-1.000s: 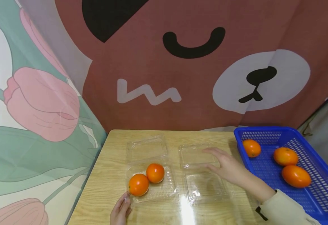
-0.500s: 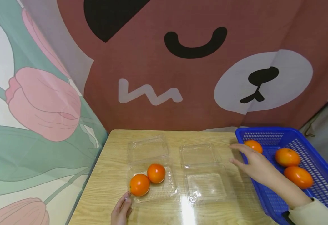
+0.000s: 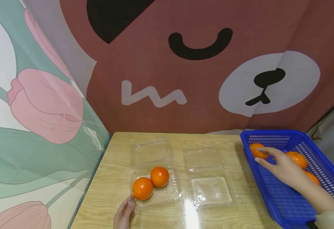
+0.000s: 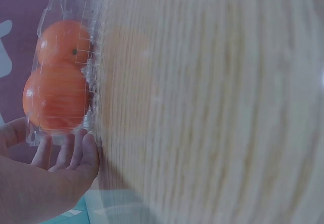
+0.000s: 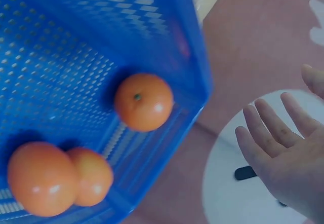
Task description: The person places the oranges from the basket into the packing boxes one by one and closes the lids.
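My left hand (image 3: 124,213) pinches the near left corner of an opened clear plastic clamshell box (image 3: 171,192); in the left wrist view its fingers (image 4: 65,150) lie at the box's end. Inside that box sit two oranges, the nearer orange (image 3: 142,188) and the farther orange (image 3: 159,176). Over the blue basket (image 3: 265,198) hovers my right hand (image 3: 287,168), its fingers spread and holding nothing. Closest to its fingertips is an orange (image 3: 255,149) in the basket's far left corner. The right wrist view shows that orange (image 5: 144,102) apart from the right hand (image 5: 286,158).
A second opened clamshell box (image 3: 211,190) lies between the first box and the basket. Two more oranges, one orange (image 3: 297,159) partly behind the other orange (image 5: 43,178), sit in the basket's right side. A printed curtain (image 3: 155,121) hangs behind the wooden table (image 3: 98,197).
My right hand has moved right, from above the second clamshell box to over the basket, near the far left orange. The left hand has stayed at its box corner.
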`<control>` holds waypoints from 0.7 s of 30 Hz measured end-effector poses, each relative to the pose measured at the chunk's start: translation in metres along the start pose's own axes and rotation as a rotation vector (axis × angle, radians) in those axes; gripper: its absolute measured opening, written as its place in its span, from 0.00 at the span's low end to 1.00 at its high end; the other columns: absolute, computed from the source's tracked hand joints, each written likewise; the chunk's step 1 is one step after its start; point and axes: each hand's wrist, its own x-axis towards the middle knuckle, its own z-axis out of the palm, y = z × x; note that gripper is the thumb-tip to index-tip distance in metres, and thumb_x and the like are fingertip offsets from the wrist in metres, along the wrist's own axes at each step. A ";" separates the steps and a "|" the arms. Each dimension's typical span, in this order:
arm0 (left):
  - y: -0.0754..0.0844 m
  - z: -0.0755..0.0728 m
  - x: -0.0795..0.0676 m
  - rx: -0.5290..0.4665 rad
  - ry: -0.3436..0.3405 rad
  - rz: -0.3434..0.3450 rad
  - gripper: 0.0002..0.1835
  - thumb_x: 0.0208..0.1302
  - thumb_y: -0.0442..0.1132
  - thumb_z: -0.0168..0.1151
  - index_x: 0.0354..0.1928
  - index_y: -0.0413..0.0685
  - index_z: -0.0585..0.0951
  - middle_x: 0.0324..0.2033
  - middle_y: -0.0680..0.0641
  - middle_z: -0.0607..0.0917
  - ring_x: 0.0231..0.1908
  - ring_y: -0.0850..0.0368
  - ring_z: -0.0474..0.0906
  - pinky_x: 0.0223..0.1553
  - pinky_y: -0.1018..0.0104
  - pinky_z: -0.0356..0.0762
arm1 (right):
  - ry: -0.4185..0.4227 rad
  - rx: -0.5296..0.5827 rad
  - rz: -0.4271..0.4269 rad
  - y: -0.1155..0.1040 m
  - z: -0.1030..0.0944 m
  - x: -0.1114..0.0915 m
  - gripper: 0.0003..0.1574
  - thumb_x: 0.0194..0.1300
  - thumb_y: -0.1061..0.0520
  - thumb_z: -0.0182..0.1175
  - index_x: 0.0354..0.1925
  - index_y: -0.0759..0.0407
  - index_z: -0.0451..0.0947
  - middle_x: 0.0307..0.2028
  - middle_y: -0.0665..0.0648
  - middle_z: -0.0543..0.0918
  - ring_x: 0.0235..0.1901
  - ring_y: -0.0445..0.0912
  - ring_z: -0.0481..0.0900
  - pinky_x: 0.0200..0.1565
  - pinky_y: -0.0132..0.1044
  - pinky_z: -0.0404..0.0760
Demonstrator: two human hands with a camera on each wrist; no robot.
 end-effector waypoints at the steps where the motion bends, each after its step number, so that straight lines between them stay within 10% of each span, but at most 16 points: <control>1: 0.000 0.000 0.000 0.000 -0.001 0.001 0.30 0.71 0.41 0.59 0.67 0.29 0.67 0.60 0.40 0.79 0.40 0.80 0.75 0.41 0.71 0.75 | -0.003 0.005 0.007 0.005 -0.001 0.000 0.36 0.72 0.44 0.59 0.63 0.71 0.69 0.59 0.79 0.71 0.55 0.77 0.67 0.47 0.71 0.69; 21: 0.001 0.002 -0.001 0.003 -0.004 -0.008 0.30 0.72 0.42 0.59 0.68 0.30 0.67 0.62 0.37 0.75 0.40 0.81 0.74 0.41 0.72 0.74 | 0.046 -0.082 0.216 0.088 -0.021 -0.007 0.36 0.75 0.43 0.53 0.52 0.79 0.72 0.45 0.80 0.79 0.44 0.73 0.76 0.40 0.63 0.74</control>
